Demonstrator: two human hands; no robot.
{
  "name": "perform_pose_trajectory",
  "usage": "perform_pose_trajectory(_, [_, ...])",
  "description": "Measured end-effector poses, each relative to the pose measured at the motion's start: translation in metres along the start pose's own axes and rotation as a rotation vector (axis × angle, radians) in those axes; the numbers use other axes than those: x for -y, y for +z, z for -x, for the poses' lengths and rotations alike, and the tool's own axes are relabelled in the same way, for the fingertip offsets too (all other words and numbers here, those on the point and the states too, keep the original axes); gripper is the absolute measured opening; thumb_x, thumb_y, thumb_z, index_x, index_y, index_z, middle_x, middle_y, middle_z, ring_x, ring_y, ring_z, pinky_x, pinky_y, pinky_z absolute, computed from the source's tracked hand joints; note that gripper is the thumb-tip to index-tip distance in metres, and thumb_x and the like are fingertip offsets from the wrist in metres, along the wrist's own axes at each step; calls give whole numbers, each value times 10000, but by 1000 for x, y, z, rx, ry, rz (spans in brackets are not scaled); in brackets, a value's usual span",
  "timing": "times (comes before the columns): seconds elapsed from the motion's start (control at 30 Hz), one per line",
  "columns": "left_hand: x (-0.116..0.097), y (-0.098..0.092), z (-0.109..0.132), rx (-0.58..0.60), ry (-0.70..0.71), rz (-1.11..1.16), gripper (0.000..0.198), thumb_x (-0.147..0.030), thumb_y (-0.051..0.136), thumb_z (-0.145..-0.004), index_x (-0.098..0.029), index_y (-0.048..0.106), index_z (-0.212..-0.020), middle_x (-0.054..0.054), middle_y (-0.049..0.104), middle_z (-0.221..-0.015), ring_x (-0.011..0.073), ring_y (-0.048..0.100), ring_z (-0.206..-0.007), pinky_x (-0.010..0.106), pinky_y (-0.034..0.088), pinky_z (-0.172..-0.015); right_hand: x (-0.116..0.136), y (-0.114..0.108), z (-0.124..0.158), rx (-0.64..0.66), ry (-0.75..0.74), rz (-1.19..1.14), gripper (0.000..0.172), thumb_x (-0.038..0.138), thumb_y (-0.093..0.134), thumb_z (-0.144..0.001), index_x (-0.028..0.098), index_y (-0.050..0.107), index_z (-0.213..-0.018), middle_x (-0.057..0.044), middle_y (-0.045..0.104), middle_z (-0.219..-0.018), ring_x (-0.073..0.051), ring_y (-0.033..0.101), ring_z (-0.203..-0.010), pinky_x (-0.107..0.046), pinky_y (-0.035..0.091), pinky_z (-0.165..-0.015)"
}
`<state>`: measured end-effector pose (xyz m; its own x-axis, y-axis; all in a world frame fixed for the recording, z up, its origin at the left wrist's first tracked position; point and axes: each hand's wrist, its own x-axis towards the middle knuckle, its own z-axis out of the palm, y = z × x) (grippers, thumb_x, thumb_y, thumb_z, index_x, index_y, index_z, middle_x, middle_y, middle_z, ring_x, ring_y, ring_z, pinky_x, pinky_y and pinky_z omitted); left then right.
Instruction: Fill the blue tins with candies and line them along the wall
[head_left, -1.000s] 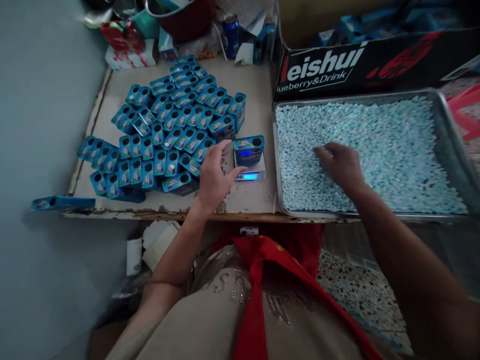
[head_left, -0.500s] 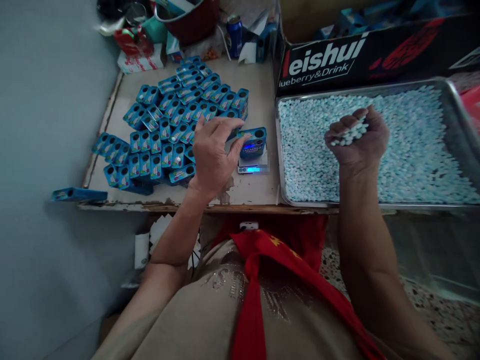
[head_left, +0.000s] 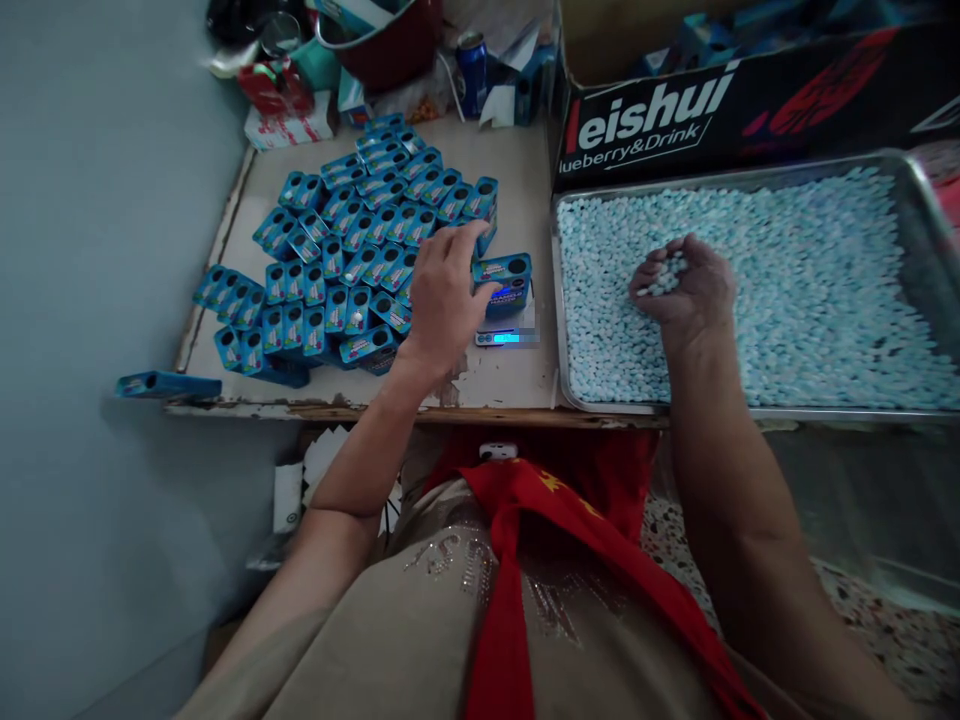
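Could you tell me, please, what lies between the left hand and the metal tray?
In the head view, a blue box on a small scale lies between the left hand and the metal tray, plus some tabletop.

A grey-blue wall flanks the chipped table.

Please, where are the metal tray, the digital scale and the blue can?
Metal tray (head_left: pixel 916 228): head view, on its right inner wall.
Digital scale (head_left: pixel 506 338): head view, on its lit display.
Blue can (head_left: pixel 472 76): head view, on its side.
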<state>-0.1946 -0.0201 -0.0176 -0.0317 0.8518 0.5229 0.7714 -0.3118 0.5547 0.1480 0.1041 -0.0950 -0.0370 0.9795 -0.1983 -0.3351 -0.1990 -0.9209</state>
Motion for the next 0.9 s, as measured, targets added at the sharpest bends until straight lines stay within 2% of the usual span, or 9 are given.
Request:
perform_pose_trajectory(0.07, [10,8,1,7,-13,5,641,-297,1013,-923,-264,653,-1453,125,699,-1462,413,646,-1491,592,541,-1332,3,11,8,-39,9,-92,339,436,626,-982,305,417,-749,17,382,-742,-207,316,-697,-357,279,-741])
perform_pose_trajectory(0.17, [25,22,2,36,-43,16,713,-179,1037,-840,-257,670,-1447,125,715,-1473,399,679,-1455,570,571,-1300,8,17,13,-51,7,-86,483,540,753,-987,304,409,-742,34,347,-726,-206,292,-682,-346,245,-710])
perform_pose_trajectory(0.27, [28,35,-4,106,-125,52,624,-56,1013,-771,-235,737,-1302,97,788,-1347,357,756,-1312,506,634,-1188,13,17,18,-6,16,-11,574,644,759,-1006,300,392,-729,48,326,-736,-189,295,-659,-324,198,-663])
perform_pose_trajectory(0.33, [19,43,-13,136,-154,89,497,-30,983,-774,-229,765,-1174,65,823,-1206,314,789,-1177,449,652,-1094,20,22,22,39,-9,7,551,625,711,-1036,294,389,-736,49,330,-757,-169,286,-649,-307,172,-635])
perform_pose_trajectory(0.4, [4,48,-25,131,-101,118,441,-47,983,-777,-236,780,-1121,46,831,-1152,291,786,-1126,412,642,-1052,30,33,23,108,-93,37,535,625,687,-1046,295,381,-756,43,329,-769,-168,301,-655,-301,180,-610])
perform_pose_trajectory(0.5, [-25,54,-43,121,27,128,442,-100,1018,-756,-246,803,-1112,45,835,-1168,295,776,-1139,407,624,-1051,53,59,21,187,-257,32,559,711,709,-1030,294,412,-804,7,400,-790,-199,411,-710,-311,294,-583])
perform_pose_trajectory(0.63, [-54,65,-55,170,43,121,401,-151,1028,-750,-238,818,-1081,59,844,-1146,313,788,-1106,430,632,-1032,73,96,18,140,-374,-74,609,860,663,-1028,291,505,-881,-36,517,-872,-218,539,-765,-334,448,-609])
perform_pose_trajectory(0.77, [-65,76,-55,216,46,111,349,-195,1006,-784,-228,831,-1084,78,845,-1153,329,788,-1114,428,640,-995,63,108,22,79,-450,58,659,970,598,-1008,312,602,-965,-39,514,-854,-256,587,-809,-375,493,-655])
perform_pose_trajectory(0.9, [-71,86,-55,274,47,88,303,-201,979,-803,-213,839,-1072,90,838,-1136,330,787,-1095,429,639,-984,47,102,24,128,-454,21,638,965,645,-1002,329,687,-1029,-35,514,-825,-255,587,-792,-377,498,-645])
